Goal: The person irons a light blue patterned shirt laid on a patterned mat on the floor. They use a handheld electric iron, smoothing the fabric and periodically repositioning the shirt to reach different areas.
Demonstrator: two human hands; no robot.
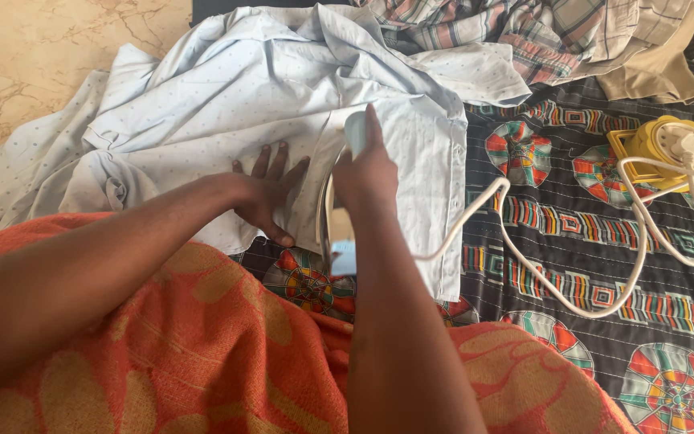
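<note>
- Right hand [369, 173] reaches forward, fingers wrapped tight round the handle of a white electric iron [339, 201] standing on a pale blue dotted cotton shirt [226, 104].
- Left hand [267, 197] lies flat, fingers spread, pressing the shirt just beside the iron.
- White cord [572, 297] loops across the patterned dark quilt [604, 241].

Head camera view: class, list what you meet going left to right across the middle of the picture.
Marble floor → light blue shirt → left hand → right hand on the iron → white cord → yellow extension socket.
</note>
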